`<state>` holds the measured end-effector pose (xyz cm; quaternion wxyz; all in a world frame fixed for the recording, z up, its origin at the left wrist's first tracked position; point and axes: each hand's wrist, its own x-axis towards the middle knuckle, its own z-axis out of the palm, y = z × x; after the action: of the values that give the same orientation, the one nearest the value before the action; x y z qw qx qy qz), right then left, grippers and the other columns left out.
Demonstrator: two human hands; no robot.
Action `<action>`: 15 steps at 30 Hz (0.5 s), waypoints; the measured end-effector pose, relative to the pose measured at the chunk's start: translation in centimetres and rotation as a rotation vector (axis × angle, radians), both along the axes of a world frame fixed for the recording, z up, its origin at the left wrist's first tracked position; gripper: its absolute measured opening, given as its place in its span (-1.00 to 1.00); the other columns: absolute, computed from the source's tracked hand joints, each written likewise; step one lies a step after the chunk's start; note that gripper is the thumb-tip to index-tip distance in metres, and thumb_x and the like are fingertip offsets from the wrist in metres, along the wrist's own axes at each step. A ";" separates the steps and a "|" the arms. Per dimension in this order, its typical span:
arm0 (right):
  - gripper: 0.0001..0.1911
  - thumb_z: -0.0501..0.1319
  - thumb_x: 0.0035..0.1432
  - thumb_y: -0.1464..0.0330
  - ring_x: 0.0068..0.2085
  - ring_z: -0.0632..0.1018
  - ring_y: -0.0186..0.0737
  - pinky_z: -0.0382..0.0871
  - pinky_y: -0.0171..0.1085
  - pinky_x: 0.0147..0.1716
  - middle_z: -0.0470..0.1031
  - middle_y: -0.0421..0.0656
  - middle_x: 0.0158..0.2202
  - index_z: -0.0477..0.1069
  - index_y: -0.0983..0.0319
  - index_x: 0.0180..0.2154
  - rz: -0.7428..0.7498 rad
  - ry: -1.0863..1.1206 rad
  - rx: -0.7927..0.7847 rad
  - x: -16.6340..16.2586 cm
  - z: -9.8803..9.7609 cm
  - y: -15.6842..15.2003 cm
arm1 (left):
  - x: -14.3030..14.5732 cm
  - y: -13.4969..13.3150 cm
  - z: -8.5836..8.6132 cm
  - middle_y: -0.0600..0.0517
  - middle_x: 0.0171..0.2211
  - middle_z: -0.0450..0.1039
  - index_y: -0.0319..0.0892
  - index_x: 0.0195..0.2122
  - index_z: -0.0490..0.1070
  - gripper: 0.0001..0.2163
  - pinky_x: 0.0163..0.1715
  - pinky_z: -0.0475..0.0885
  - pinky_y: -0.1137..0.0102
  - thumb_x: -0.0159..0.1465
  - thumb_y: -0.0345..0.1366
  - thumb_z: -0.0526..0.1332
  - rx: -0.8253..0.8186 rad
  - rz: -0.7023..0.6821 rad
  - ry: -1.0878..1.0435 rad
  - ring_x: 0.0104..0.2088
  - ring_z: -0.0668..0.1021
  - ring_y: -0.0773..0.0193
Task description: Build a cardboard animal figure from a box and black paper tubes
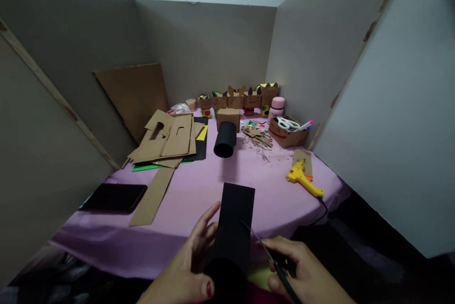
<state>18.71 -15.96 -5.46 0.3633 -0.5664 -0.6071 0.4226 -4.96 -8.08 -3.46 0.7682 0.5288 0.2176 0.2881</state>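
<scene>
A strip of black paper (pixel 236 221), its lower end curled, is held upright by my left hand (pixel 194 261), whose thumb and fingers are bent round its left side. My right hand (pixel 293 263) is closed on a pair of scissors (pixel 265 247) with dark handles. The blade lies across the right part of the strip; whether it cuts in, I cannot tell. Beyond the strip, on the pink tablecloth (pixel 195 200), lies a black paper tube (pixel 225 139) against a small cardboard box (pixel 228 117).
Cardboard pieces (pixel 167 138) are stacked at left, behind a black tablet (pixel 115 197). A yellow glue gun (pixel 304 178) lies at right, near a box (pixel 287 136) holding white scissors and pens. Several cardboard figures (pixel 234 100) and a pink bottle (pixel 276 107) stand at the back.
</scene>
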 end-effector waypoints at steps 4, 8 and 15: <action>-0.80 0.32 -0.12 0.27 -0.42 0.40 -0.16 0.22 -0.28 -0.42 0.47 -0.18 -0.44 0.58 0.12 -0.34 0.011 -0.004 -0.016 0.1 0.4 0.0 | 0.2 0.0 0.3 -0.21 0.21 0.19 0.06 0.32 -0.11 0.04 0.08 0.16 0.06 -0.12 0.14 0.40 0.007 -0.022 0.000 0.19 0.26 -0.19; -0.79 0.32 -0.10 0.28 -0.37 0.44 -0.13 0.24 -0.27 -0.38 0.51 -0.17 -0.39 0.58 0.13 -0.32 0.043 -0.039 -0.006 0.2 0.7 0.0 | 0.4 0.1 0.5 -0.21 0.20 0.20 0.09 0.32 -0.11 0.03 0.08 0.16 0.05 -0.12 0.13 0.41 -0.003 -0.046 0.000 0.18 0.29 -0.18; -0.76 0.35 -0.11 0.28 -0.35 0.48 -0.09 0.26 -0.24 -0.33 0.55 -0.16 -0.38 0.60 0.13 -0.29 0.046 -0.060 -0.023 0.4 0.9 0.0 | 0.2 0.1 0.5 -0.20 0.23 0.17 0.06 0.32 -0.09 0.06 0.15 0.05 0.04 -0.15 0.13 0.42 -0.021 -0.030 0.025 0.23 0.22 -0.18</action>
<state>19.16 -15.92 -4.51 0.3288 -0.5689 -0.6255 0.4208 -4.75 -7.99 -2.96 0.7750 0.5276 0.2222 0.2678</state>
